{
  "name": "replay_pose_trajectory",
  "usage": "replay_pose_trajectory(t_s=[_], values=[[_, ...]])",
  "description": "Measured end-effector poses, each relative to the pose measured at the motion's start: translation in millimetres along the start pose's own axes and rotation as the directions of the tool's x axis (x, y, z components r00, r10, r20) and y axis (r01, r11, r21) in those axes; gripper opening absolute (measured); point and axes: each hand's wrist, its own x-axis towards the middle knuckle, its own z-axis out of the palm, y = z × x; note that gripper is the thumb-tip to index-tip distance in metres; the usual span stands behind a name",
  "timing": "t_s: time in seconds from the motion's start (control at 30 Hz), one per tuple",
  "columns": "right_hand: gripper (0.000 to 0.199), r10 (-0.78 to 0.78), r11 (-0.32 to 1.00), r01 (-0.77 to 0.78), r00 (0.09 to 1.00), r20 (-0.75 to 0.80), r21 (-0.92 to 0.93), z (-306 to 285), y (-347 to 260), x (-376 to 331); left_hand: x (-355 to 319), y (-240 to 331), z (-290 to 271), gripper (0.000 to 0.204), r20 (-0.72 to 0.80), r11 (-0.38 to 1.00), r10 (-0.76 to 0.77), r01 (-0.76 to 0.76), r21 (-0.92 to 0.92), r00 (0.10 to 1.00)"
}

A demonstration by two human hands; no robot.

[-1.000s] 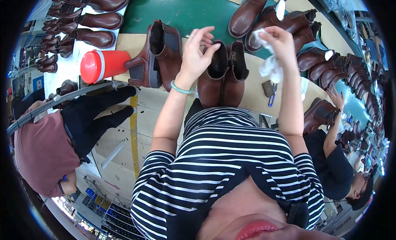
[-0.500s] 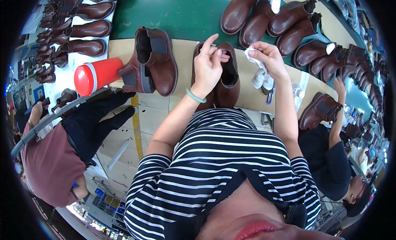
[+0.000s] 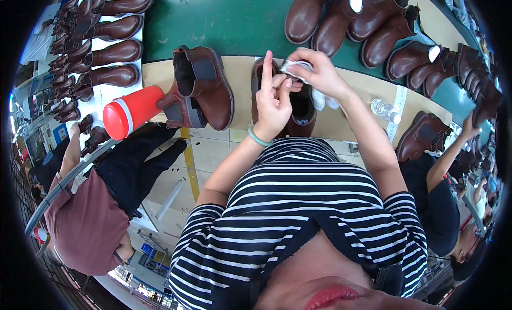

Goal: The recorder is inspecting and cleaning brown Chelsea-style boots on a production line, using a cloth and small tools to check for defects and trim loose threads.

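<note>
My left hand (image 3: pixel 273 108) is over a pair of brown ankle boots on the bench in front of me. Its index finger points up, while the thumb and other fingers pinch together; what they hold, if anything, cannot be made out. A crumpled white cloth (image 3: pixel 318 99) is gripped in my right hand (image 3: pixel 321 74), with part of it hanging down. Both hands meet above the dark opening of the right-hand boot (image 3: pixel 303 130), the cloth close to the left fingertips. The left-hand boot (image 3: pixel 256 75) is partly hidden behind my left hand.
Another brown boot pair (image 3: pixel 215 91) stands left, beside a red cup (image 3: pixel 136 111). A clear bottle (image 3: pixel 385 110) lies right. Several boots line the green table (image 3: pixel 213 27) and white left surface. Co-workers are on both sides; one hand (image 3: pixel 469 127) reaches toward boots at right.
My right hand has moved left with the cloth, from beside the boots to my left fingertips. My left index finger has straightened upward. The co-worker's hand at right has moved farther right.
</note>
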Motion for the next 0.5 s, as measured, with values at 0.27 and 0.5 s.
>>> replay_pose_trajectory(t_s=[0.27,0.5], values=[[0.012,0.272,0.946,-0.244,0.955,-0.115,0.215,-64.4,-13.4,-28.1,17.6,40.6,-40.1,0.043,-0.145,0.987,-0.110,0.125,0.098,0.983],[0.017,0.209,0.950,-0.191,0.976,-0.051,0.246,-39.5,-32.0,-8.5,51.3,27.0,-56.4,0.035,-0.125,0.824,-0.122,0.171,0.541,0.985]])
